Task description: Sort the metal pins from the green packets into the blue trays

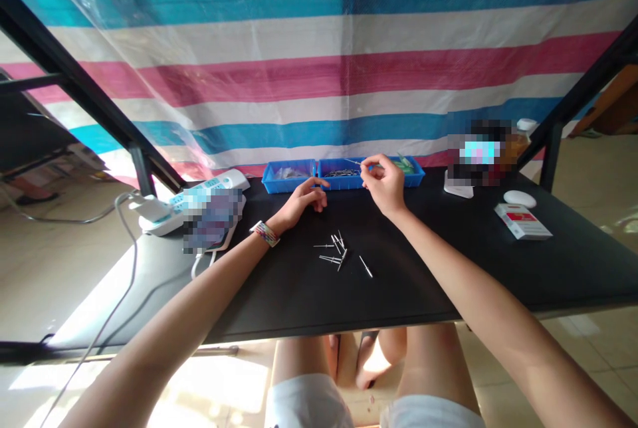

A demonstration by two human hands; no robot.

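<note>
My right hand [383, 183] is raised over the middle blue tray [343, 175] at the table's far edge, its fingers pinched on a thin metal pin [353, 162] that sticks out to the left. Resting on the black table [448, 262] just in front of the trays is my left hand [305, 199], fingers curled, with a striped band on the wrist; whether it holds anything is hidden. Several small metal pins [339, 252] lie scattered on the table nearer to me, between my forearms.
A second blue tray [289, 177] stands left of the middle one. A white power strip [199, 199] with cables lies at the far left. At the right are a white stand [458, 187], a white oval object [520, 199] and a red-and-white box [523, 220]. A striped tarp hangs behind.
</note>
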